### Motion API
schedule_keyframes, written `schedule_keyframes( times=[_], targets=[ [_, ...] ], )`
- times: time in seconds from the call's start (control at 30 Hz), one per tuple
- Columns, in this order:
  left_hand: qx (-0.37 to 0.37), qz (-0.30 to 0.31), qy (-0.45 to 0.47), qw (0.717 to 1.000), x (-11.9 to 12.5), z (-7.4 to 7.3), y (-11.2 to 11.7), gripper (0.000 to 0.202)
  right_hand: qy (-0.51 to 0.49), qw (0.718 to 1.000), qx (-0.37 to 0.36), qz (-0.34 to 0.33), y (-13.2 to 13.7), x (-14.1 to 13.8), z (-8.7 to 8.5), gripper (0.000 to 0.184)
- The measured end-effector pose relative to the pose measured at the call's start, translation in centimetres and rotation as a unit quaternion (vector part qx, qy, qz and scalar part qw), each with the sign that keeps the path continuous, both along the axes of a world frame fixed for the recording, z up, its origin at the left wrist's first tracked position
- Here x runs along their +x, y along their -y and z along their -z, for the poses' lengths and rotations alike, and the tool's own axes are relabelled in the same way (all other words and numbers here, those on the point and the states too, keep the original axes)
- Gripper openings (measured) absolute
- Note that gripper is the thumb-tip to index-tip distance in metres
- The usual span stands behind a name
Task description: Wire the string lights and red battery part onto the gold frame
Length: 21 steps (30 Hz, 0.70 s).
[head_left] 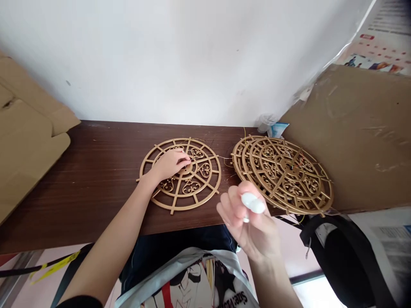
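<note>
A round gold filigree disc (pixel 183 177) with spokes and scrollwork lies flat on the dark wooden table (pixel 96 179). My left hand (pixel 170 164) rests on its centre, fingers curled and pinched at the hub. My right hand (pixel 248 218) hovers above the table's front edge, between the two groups of discs, fingers closed round a small white tube-like object (pixel 253 202). To the right, a stack of similar gold discs (pixel 284 173) lies tilted against a cardboard box.
A large cardboard box (pixel 359 137) stands at the right; flattened cardboard (pixel 28 128) leans at the left. A small blue-and-white packet (pixel 276 128) sits by the wall. A black bag or chair (pixel 343 252) is at the lower right. A white wall lies behind.
</note>
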<state>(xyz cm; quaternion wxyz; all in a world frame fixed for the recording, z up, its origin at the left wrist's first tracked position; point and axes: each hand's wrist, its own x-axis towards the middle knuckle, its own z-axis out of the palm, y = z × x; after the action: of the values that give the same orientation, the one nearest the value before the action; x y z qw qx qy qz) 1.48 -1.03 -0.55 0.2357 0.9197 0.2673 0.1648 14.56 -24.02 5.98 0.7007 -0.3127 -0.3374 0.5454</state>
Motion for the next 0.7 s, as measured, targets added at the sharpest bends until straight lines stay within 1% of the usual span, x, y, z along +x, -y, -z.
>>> schedule_keyframes(
  times=[0.1, 0.27, 0.53, 0.7],
  targets=[
    [-0.003, 0.003, 0.002, 1.0, -0.01, 0.14, -0.14, 0.032, -0.031, 0.999, 0.014, -0.007, -0.41, -0.17, 0.13, 0.023],
    [-0.001, 0.004, 0.008, 1.0, 0.0, 0.33, -0.28, 0.031, -0.039, 0.999, 0.018, -0.019, -0.24, 0.03, -0.13, 0.022],
    [0.0, 0.009, 0.014, 1.0, -0.05, 0.35, -0.42, 0.031, -0.04, 0.999, 0.023, -0.025, 0.26, -0.03, -0.41, 0.022],
    [-0.004, 0.005, 0.012, 1.0, -0.08, 0.44, -0.49, 0.032, -0.026, 0.999, 0.023, -0.013, 0.22, -0.08, -0.8, 0.024]
  ],
)
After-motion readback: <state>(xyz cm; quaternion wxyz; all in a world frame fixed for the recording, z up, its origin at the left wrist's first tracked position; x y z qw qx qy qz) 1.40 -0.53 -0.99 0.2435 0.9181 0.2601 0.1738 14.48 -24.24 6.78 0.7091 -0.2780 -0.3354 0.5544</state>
